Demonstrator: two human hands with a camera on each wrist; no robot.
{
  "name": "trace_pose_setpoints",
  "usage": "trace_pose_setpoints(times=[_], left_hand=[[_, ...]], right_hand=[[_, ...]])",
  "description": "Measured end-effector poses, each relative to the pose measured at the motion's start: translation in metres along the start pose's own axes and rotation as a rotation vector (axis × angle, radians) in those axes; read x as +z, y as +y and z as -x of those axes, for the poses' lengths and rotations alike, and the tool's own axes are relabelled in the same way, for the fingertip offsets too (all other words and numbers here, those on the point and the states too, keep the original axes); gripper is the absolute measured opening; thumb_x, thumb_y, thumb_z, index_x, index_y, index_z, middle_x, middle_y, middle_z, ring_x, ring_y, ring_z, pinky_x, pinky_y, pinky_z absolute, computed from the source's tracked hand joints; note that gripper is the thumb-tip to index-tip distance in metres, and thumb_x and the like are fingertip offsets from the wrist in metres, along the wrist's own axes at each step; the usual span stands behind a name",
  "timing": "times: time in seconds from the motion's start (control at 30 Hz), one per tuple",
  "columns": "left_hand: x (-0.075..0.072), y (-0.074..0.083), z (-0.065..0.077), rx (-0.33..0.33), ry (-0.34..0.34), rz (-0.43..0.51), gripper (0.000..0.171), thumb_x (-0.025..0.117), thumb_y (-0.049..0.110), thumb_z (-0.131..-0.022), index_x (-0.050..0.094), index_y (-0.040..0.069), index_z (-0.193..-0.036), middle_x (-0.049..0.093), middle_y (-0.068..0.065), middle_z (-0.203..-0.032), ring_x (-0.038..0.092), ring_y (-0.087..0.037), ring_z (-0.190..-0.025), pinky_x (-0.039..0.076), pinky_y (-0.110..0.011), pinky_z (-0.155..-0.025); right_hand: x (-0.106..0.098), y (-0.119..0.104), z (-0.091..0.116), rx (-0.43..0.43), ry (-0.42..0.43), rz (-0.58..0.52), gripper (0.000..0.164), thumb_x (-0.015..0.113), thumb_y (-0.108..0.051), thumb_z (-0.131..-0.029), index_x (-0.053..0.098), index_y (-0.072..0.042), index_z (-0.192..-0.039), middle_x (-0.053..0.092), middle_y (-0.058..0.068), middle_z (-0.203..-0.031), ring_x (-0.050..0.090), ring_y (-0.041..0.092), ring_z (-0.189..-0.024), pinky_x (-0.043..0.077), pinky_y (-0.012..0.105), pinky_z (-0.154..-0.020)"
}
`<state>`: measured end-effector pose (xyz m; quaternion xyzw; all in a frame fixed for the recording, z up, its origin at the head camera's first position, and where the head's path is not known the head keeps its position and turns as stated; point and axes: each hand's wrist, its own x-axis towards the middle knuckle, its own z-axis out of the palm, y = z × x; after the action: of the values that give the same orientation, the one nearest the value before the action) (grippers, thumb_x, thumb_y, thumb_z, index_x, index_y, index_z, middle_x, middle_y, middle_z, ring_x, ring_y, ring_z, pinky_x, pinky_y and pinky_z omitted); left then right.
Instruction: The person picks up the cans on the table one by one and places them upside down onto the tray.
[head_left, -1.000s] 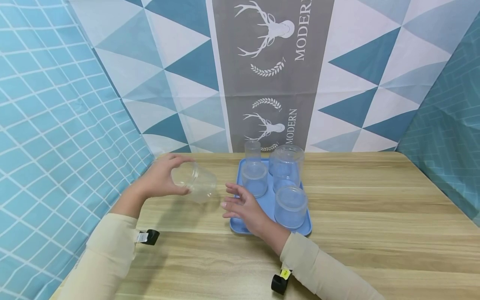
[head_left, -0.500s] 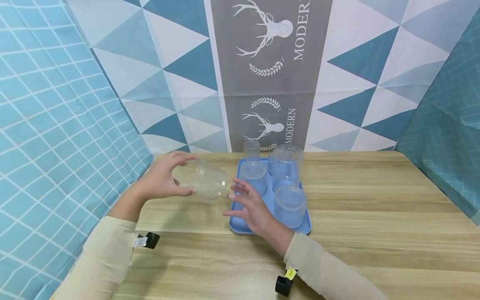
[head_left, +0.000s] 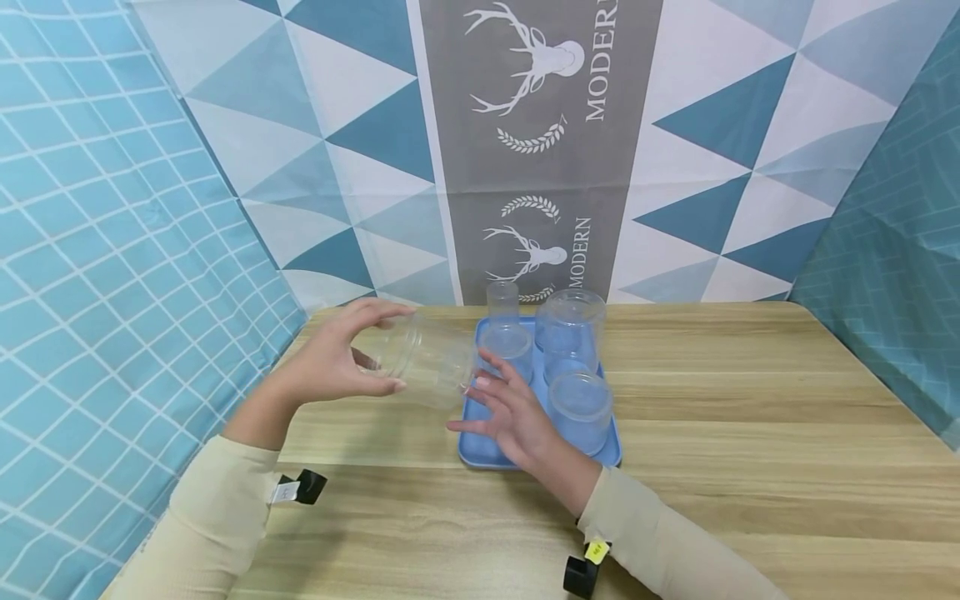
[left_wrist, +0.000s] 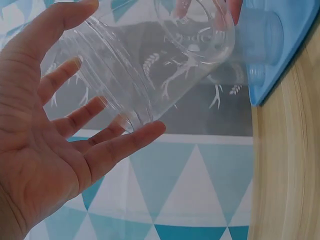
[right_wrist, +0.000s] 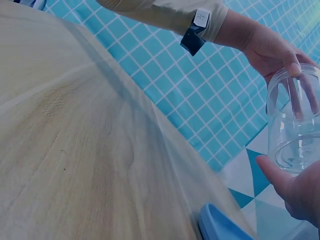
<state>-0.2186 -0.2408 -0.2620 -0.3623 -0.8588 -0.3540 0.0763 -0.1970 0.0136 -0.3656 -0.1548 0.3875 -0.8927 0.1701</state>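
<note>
My left hand grips a clear plastic jar round its rim end, thumb on one side and fingers on the other. The jar is tilted on its side above the table, its base toward the right. In the left wrist view, ridges run round the jar near the held end. My right hand is at the base with its fingers spread; some fingertips seem to touch it. The right wrist view shows the jar between both hands and nothing inside it.
A blue tray lies on the wooden table behind my right hand. It bears several clear containers, among them a short jar, a large jar and a narrow tube. Patterned cloth walls surround the table.
My left hand has carried the jar to the right, toward the right hand. The right hand has shifted slightly right, and its fingers now meet the jar's base.
</note>
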Motion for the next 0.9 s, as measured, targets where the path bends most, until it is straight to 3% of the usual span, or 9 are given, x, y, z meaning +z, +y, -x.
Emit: trace_pose_setpoints(times=[0.33,0.47,0.57,0.77,0.9], left_hand=[[0.007,0.016,-0.003,0.038,0.010,0.075,0.081,0.089,0.012,-0.069,0.051,0.014,-0.140,0.046,-0.001,-0.137,0.046,-0.031,-0.120,0.060,-0.033,-0.070],[0.008,0.021,-0.004,0.066,0.025,0.096,0.083,0.090,0.009,-0.067,0.051,0.017,-0.140,0.045,-0.002,-0.136,0.046,-0.028,-0.120,0.060,-0.033,-0.071],[0.009,0.024,-0.004,0.076,0.043,0.117,0.083,0.089,0.006,-0.067,0.050,0.016,-0.140,0.044,-0.002,-0.138,0.046,-0.025,-0.120,0.060,-0.034,-0.071],[0.014,0.027,-0.005,0.079,0.084,0.177,0.084,0.088,0.001,-0.066,0.051,0.014,-0.140,0.046,-0.002,-0.136,0.049,-0.022,-0.120,0.060,-0.036,-0.070],[0.020,0.027,-0.007,0.077,0.092,0.213,0.084,0.088,-0.001,-0.066,0.050,0.014,-0.140,0.046,-0.002,-0.136,0.049,-0.022,-0.120,0.060,-0.037,-0.071]], right_hand=[[0.005,-0.017,0.010,-0.070,-0.020,0.024,0.080,0.058,-0.011,-0.088,0.015,-0.014,-0.155,0.008,0.019,-0.156,0.019,0.041,-0.141,0.042,0.068,-0.094],[0.006,-0.027,0.013,-0.103,-0.007,0.045,0.076,0.057,-0.011,-0.089,0.018,-0.014,-0.154,0.008,0.017,-0.155,0.022,0.041,-0.140,0.044,0.067,-0.093],[0.005,-0.033,0.015,-0.137,-0.015,0.109,0.075,0.056,-0.012,-0.089,0.020,-0.015,-0.154,0.011,0.014,-0.155,0.023,0.039,-0.139,0.043,0.065,-0.095],[0.001,-0.043,0.019,-0.224,-0.072,0.298,0.079,0.058,-0.009,-0.087,0.019,-0.019,-0.155,0.011,0.003,-0.159,0.013,0.037,-0.144,0.040,0.060,-0.101],[0.000,-0.046,0.021,-0.248,-0.086,0.332,0.082,0.064,-0.008,-0.085,0.023,-0.022,-0.155,0.011,0.000,-0.160,0.016,0.035,-0.143,0.040,0.056,-0.101]])
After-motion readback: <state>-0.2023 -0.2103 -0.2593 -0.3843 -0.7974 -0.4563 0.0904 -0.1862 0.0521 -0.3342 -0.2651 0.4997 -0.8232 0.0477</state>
